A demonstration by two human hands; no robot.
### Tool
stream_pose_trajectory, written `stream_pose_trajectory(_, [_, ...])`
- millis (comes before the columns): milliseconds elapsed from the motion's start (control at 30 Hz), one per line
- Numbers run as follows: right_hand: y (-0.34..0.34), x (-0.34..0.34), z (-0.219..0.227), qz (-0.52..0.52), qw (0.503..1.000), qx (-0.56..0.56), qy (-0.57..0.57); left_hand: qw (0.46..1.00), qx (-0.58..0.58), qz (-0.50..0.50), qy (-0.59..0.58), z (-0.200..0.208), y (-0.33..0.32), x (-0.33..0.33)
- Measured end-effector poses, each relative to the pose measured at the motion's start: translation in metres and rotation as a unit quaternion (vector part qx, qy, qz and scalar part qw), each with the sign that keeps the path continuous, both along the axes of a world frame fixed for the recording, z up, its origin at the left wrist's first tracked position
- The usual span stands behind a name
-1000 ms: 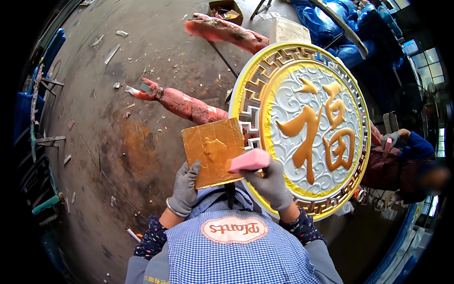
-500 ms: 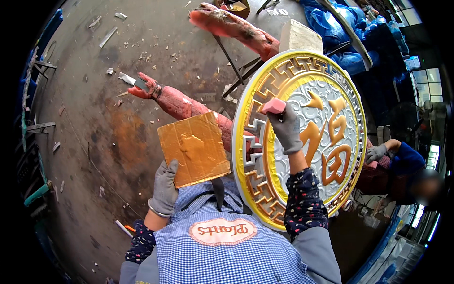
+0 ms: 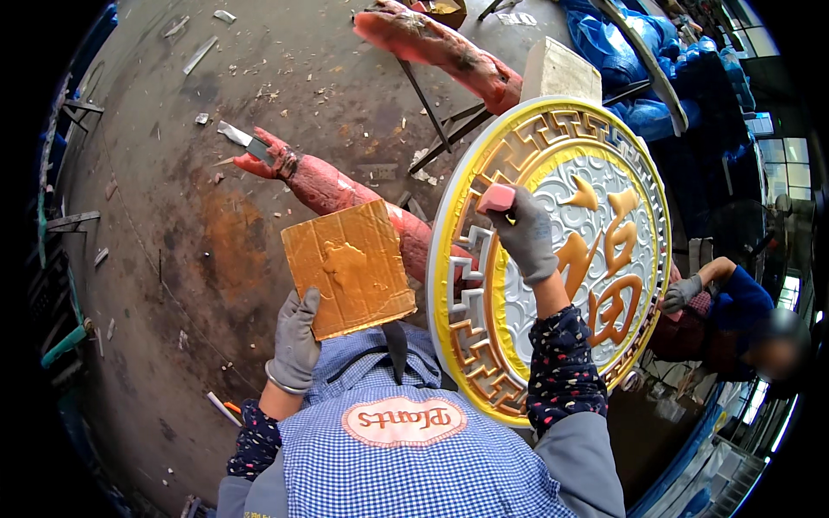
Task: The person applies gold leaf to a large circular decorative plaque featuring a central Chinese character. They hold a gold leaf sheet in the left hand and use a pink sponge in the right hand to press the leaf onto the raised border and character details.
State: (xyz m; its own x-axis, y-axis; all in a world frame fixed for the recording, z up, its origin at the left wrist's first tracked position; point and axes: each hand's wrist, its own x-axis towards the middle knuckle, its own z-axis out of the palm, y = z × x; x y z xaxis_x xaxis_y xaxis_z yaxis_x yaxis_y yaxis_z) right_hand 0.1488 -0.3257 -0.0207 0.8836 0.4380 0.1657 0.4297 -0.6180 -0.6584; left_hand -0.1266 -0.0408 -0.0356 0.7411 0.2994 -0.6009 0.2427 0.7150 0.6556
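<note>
A square of cardboard, its face coated in gold paint with a thick wet patch, is gripped at its lower left edge by my gloved left hand. My gloved right hand pinches a small pink sponge block over the upper left border of a large round relief panel. Whether the sponge touches the panel is hard to tell. The panel has a yellow rim, a raised fret border partly gold and partly white, and gold raised lettering on a white scrolled centre. Lower left fret pieces show white sides.
Beneath the panel, two red padded supports stick out to the left over black metal legs. A white block stands behind it. At the right edge a co-worker's gloved hand is near the panel. Scraps litter the floor.
The whole view has shifted slightly. My right hand and the sponge have moved a little left across the panel's border. The cardboard in my left hand has drifted slightly left.
</note>
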Motion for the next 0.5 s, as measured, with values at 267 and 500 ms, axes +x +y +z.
stream_pose_trajectory(267, [-0.014, 0.007, 0.004, -0.018, 0.999, -0.048, 0.009, 1.000, -0.010, 0.014, -0.016, 0.002, 0.000, -0.002])
stream_pose_trajectory(500, [0.008, 0.015, -0.011, 0.019, 0.997, -0.056, -0.046, 1.000, 0.001, 0.002, -0.015, -0.002, 0.004, -0.007])
